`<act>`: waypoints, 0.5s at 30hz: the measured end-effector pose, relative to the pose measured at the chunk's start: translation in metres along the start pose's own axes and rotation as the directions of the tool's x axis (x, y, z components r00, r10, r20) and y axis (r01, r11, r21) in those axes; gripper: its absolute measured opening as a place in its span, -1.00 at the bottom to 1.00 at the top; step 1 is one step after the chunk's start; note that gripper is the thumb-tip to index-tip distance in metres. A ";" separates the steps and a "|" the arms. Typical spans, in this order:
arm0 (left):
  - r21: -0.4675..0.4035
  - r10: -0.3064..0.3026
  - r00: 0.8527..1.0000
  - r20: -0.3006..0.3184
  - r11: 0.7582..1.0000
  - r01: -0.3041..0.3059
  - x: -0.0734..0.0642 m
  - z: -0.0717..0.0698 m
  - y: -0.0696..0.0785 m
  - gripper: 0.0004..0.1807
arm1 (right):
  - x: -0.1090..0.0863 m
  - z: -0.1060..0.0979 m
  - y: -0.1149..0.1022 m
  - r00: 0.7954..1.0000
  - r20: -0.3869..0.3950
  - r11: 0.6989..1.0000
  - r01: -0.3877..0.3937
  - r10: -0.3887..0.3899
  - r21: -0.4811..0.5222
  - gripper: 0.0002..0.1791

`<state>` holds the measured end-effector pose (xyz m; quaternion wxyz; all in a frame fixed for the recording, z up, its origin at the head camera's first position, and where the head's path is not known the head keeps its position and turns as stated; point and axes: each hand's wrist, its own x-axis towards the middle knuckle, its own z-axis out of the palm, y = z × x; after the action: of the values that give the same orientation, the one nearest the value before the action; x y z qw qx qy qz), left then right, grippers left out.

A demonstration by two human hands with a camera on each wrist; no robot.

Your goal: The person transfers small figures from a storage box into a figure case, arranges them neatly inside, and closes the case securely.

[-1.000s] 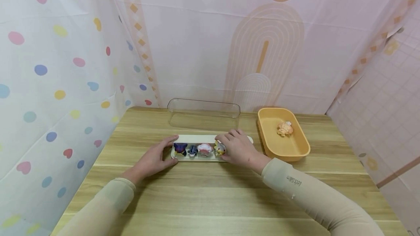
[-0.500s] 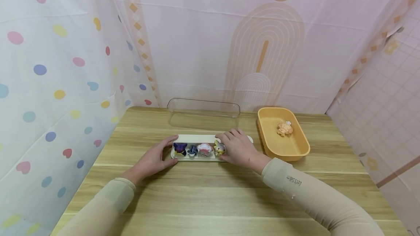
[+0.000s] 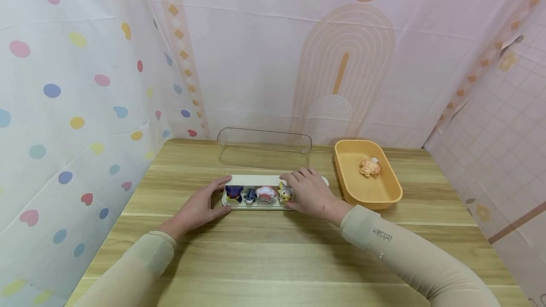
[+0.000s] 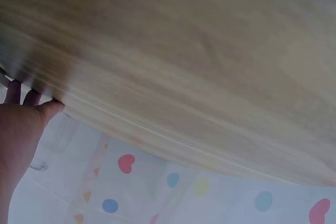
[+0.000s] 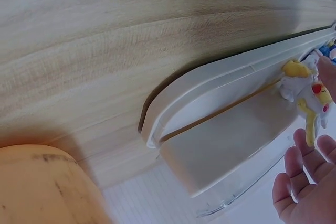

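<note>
Step in hand: you appear to be setting the yellow-and-grey figure (image 3: 286,193) into the long white tray (image 3: 258,208), at the right end of its row.
Right hand (image 3: 313,193): your fingers and thumb are clamped on that figure from its far and near sides, with the hand over the tray's right part.
Left hand (image 3: 200,205): your fingers hold the tray's left end, thumb at the near edge, fingertips at the far one.
Next move: it seems to call for letting go gently, so the neighbouring figure is not knocked, while your left hand steadies the tray.
White tray: it lies on the wooden counter (image 3: 256,259), between your hands. From left to right it holds a purple figure (image 3: 233,194), a small dark blue one (image 3: 250,196), a pink-and-white one (image 3: 266,194), then the one you grip.
Cream panel (image 3: 256,180): it runs along the tray's far side; your right hand covers much of it, so whether it is part of the tray is hard to tell.
Yellow bin (image 3: 358,188): far right on the counter, well apart from the tray; one orange figure (image 3: 370,167) lies inside, likely next to be fetched.
Clear cover (image 3: 264,148): beyond the tray, off it.
</note>
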<state>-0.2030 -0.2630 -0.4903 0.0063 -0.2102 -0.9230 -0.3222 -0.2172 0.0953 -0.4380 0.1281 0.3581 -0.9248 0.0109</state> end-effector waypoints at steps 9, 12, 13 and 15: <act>0.008 -0.006 1.000 -0.001 1.000 0.006 0.000 0.000 0.001 -0.04 | -0.005 -0.009 0.004 0.998 0.043 0.997 -0.057 0.054 0.056 -0.11; 0.013 -0.005 1.000 -0.009 1.000 0.005 0.000 0.001 0.000 -0.04 | -0.006 -0.012 0.007 0.996 0.050 0.994 -0.077 0.073 0.080 -0.11; 0.013 -0.003 1.000 -0.013 1.000 0.003 0.000 0.001 0.000 -0.04 | -0.007 -0.013 0.007 0.996 0.049 0.993 -0.082 0.078 0.085 -0.11; 0.018 -0.005 1.000 -0.018 1.000 0.005 0.000 0.001 0.000 -0.04 | -0.008 -0.015 0.009 0.995 0.051 0.992 -0.092 0.088 0.089 -0.11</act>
<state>-0.2025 -0.2622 -0.4914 0.0155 -0.2050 -0.9263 -0.3159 -0.2138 0.1093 -0.4247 0.0894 0.3216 -0.9413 0.0503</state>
